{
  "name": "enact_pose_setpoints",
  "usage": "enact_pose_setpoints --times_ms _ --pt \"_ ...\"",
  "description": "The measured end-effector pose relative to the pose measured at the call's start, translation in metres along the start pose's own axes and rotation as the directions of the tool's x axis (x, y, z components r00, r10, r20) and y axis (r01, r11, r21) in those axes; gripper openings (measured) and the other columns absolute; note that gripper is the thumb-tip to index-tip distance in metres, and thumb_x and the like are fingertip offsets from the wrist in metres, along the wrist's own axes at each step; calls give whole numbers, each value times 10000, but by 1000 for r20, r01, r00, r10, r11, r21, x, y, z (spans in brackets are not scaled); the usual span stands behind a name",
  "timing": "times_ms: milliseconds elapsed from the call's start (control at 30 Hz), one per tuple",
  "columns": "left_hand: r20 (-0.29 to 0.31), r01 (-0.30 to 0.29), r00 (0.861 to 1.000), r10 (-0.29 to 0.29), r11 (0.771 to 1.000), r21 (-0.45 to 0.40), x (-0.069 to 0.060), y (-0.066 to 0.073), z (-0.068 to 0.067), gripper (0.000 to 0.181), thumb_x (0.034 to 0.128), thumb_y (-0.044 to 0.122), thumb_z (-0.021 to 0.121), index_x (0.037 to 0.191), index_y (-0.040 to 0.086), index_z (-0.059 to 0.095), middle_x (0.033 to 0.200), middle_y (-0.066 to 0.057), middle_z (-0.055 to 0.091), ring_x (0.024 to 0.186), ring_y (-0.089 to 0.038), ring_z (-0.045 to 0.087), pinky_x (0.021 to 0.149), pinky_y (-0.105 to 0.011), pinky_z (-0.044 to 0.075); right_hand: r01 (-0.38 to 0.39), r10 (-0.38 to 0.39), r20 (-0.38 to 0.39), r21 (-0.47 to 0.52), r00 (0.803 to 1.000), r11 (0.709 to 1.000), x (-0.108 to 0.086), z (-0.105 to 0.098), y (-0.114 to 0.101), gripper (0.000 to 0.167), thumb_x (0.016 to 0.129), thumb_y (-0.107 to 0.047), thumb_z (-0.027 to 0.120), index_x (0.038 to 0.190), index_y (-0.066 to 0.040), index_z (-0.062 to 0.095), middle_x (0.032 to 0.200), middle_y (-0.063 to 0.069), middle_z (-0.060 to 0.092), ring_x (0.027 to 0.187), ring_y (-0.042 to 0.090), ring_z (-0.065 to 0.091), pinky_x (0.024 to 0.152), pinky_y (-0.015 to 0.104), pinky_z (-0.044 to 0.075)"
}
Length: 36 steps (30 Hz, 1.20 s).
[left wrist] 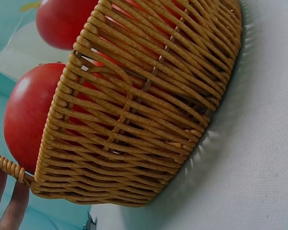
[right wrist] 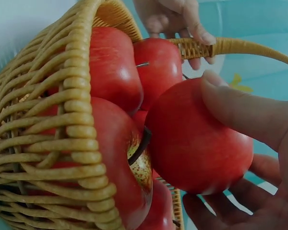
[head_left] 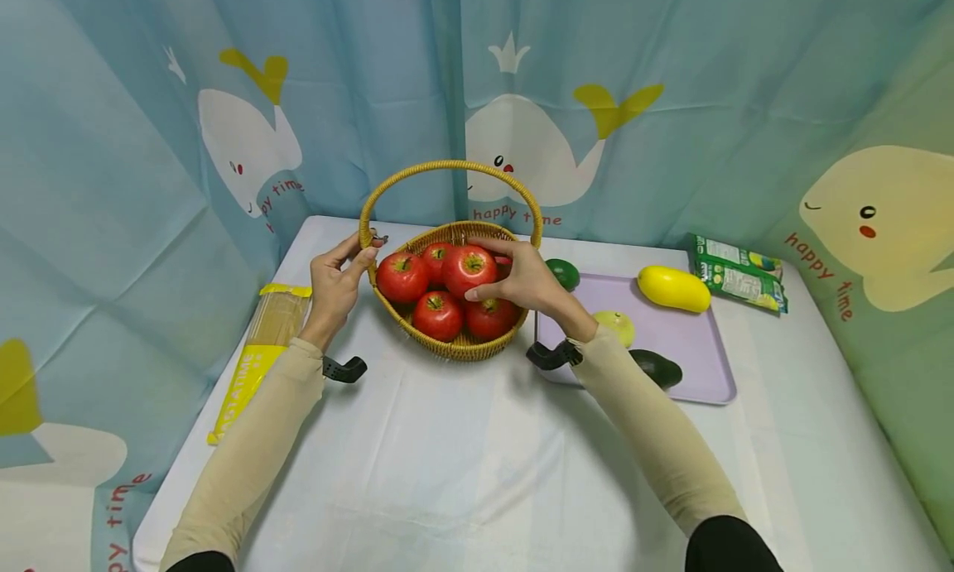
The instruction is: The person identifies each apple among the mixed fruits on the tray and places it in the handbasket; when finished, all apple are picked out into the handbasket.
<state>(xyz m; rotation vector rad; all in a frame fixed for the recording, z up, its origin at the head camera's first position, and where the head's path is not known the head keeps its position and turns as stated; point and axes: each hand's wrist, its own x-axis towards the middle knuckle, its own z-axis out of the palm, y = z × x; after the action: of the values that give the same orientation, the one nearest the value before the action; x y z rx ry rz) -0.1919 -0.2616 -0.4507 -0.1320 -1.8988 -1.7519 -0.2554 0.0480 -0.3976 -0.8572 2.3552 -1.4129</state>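
A woven wicker basket (head_left: 462, 350) with a tall arched handle stands on the table, filled with several red apples (head_left: 438, 316). My left hand (head_left: 333, 289) pinches the left base of the handle (right wrist: 230, 46), thumb in front. Over the basket's right side, my right hand (head_left: 525, 276) grips an apple (head_left: 469, 267) lying on top of the others. The right wrist view shows thumb and fingers around this apple (right wrist: 197, 139), which touches its neighbours. From the left wrist, the basket's woven side (left wrist: 129, 120) fills most of the view.
Right of the basket lies a lilac tray (head_left: 701, 348) with a yellow fruit (head_left: 674, 289), a pale green fruit (head_left: 615, 327) and an avocado (head_left: 656, 368). A green fruit (head_left: 563, 274) is by its corner. Green packets (head_left: 740, 276) sit behind; a pasta bag (head_left: 261, 353) lies left.
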Motion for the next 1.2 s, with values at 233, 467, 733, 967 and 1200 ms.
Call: enact_pose_setpoints --times_ms 233,467,733,967,1200 --pt "-3 2 1000 -2 1000 4 2 2 1 269 1013 98 731 1260 -2 762 1137 -268 756 961 -121 662 843 -211 557 45 -52 -33 -178 998 983 7 6 -4 812 813 -225 949 1519 -74 577 1437 177 633 1284 348 616 1079 534 562" --pt "9 -4 1000 4 1000 -5 1 1 4 262 1016 89 724 1255 -12 762 1159 -339 720 949 -121 656 818 -203 556 42 -55 -42 -261 998 964 11 9 1 833 837 -258 931 1540 -51 535 1475 160 616 1315 344 598 1121 539 529" --pt "-9 3 1000 -3 1000 2 -2 3 4 263 1006 72 732 1249 -24 762 1062 -40 810 929 -112 643 819 -195 545 43 -46 -5 -267 999 963 11 9 -2 863 846 -255 924 1564 -36 498 1504 166 594 1338 343 586 1140 526 519" --pt "-9 -5 1000 5 1000 -12 -2 3 5 276 1003 49 728 1250 -73 742 1058 -23 807 920 -103 634 807 -184 539 40 -41 5 -287 999 957 11 9 0 887 855 -252 916 1591 -50 464 1551 154 558 1384 336 558 1176 519 488" --pt "-2 2 1000 -2 1000 -5 3 -1 0 295 1014 107 731 1271 -35 747 1033 112 792 927 -114 637 819 -182 564 73 -77 -3 -276 997 958 2 6 3 926 882 -285 888 1632 -65 390 1616 153 488 1436 362 505 1194 570 456"
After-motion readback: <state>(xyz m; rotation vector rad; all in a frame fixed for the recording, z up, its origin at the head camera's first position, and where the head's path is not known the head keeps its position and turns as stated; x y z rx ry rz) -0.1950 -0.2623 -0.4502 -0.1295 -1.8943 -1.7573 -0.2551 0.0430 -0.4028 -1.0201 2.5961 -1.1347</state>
